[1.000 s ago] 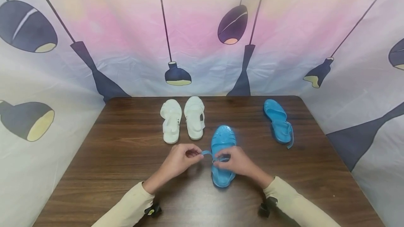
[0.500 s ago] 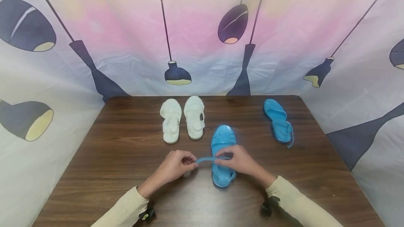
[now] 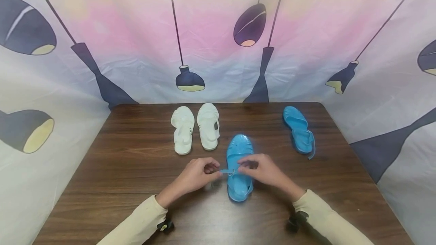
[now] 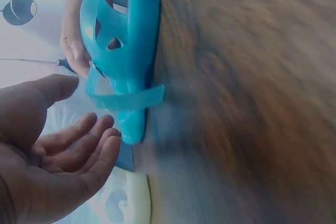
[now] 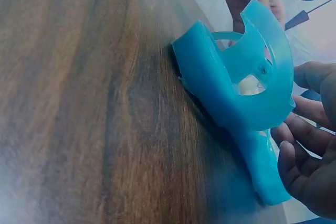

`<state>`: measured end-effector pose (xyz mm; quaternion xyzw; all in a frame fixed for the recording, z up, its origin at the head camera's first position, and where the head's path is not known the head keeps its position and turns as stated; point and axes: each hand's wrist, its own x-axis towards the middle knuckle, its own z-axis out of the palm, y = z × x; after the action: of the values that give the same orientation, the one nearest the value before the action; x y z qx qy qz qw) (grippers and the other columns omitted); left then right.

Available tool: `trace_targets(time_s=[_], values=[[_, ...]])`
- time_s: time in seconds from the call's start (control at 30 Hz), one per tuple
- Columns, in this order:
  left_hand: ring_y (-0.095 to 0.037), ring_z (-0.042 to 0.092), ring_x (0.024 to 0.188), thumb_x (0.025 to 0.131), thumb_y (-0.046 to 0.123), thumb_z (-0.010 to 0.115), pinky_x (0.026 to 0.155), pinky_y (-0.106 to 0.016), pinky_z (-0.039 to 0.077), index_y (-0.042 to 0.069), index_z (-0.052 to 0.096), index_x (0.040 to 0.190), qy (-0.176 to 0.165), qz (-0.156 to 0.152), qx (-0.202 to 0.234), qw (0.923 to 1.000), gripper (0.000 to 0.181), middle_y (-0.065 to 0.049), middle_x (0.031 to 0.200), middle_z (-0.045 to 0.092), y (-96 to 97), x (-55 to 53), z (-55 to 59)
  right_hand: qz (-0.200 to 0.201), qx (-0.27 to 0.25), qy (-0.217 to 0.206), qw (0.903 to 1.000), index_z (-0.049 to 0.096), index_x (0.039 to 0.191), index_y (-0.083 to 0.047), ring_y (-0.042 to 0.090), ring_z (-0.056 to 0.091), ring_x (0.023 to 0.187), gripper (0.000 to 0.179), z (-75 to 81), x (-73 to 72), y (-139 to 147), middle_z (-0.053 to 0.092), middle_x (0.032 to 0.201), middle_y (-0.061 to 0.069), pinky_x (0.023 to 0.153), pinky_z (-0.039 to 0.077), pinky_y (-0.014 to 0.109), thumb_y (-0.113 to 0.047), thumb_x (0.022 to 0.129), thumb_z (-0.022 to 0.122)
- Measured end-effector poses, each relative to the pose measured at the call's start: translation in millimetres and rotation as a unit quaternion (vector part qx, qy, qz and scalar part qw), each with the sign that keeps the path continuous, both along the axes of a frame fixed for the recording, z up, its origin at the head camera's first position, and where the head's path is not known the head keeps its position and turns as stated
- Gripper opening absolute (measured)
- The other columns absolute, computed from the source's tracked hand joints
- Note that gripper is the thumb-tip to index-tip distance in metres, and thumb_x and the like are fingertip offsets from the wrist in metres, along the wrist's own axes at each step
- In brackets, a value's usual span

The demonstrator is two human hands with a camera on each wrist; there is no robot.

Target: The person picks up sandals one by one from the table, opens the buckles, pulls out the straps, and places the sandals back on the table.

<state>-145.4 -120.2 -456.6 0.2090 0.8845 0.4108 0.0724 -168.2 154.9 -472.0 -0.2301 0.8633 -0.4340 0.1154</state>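
Head view: a glossy blue plastic sandal with a ribbed toe (image 3: 240, 146) stands sole down near the middle of a dark wood-grain table (image 3: 129, 154), between the two hands, toe towards the far edge. A thin blue plastic strap (image 3: 226, 171) extends leftward from a small silvery buckle (image 3: 231, 172); whether the pin engages a hole cannot be resolved. Likely faults: the strap could slip back through the buckle, since its free end appears unheld; a sideways pull could drag or tip the sandal, as no hand braces its sole. The left hand (image 3: 197, 172) holds nothing: the left wrist view shows a wide gap between thumb and fingers, the strap's end curling loose beyond them. The right hand (image 3: 262, 167) has thumb and forefinger just beside the buckle; whether they pinch the strap's base cannot be told, the fingertips being partly hidden.
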Motion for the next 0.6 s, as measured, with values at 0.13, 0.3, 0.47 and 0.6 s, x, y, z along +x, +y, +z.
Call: trace_targets(time_s=[0.13,0.3,0.47,0.6], values=[[-0.013,0.068,0.092,0.094,0.030,0.075,0.081,-0.031,0.058,0.007,0.073,0.112,0.003,-0.029,0.012,0.9995,0.028,-0.002,0.101,0.075,13.5,-5.6,0.1,0.009,0.006,0.002,0.9999,0.075,0.118,-0.019,0.007,0.068,0.094,0.030,0.3,0.6,-0.3,0.074,0.101,-0.012,0.080,0.057,0.029,-0.040,0.096,0.071],[-0.011,0.067,0.090,0.094,0.031,0.075,0.079,-0.028,0.056,0.010,0.073,0.110,0.019,-0.055,0.008,0.9983,0.026,0.000,0.099,0.074,27.7,-13.2,-4.7,0.016,0.011,-0.014,0.9997,0.075,0.117,-0.021,0.005,0.068,0.096,0.029,-2.4,1.4,-1.7,0.074,0.104,-0.013,0.084,0.057,0.029,-0.041,0.098,0.068],[-0.011,0.068,0.091,0.091,0.027,0.078,0.080,-0.026,0.056,0.012,0.074,0.107,0.014,-0.075,-0.002,0.9971,0.022,0.000,0.099,0.075,35.5,-16.4,-7.4,0.017,0.010,-0.024,0.9995,0.076,0.112,-0.023,0.006,0.068,0.095,0.022,-3.8,1.8,-2.3,0.074,0.100,-0.014,0.083,0.057,0.029,-0.038,0.098,0.070],[-0.011,0.069,0.092,0.089,0.025,0.080,0.081,-0.026,0.056,0.013,0.073,0.104,0.000,-0.074,-0.004,0.9973,0.020,0.000,0.099,0.075,39.3,-15.1,-7.2,0.013,0.008,-0.015,0.9998,0.077,0.110,-0.025,0.007,0.067,0.093,0.019,-2.6,2.4,-2.0,0.073,0.099,-0.016,0.081,0.056,0.030,-0.036,0.095,0.074]])
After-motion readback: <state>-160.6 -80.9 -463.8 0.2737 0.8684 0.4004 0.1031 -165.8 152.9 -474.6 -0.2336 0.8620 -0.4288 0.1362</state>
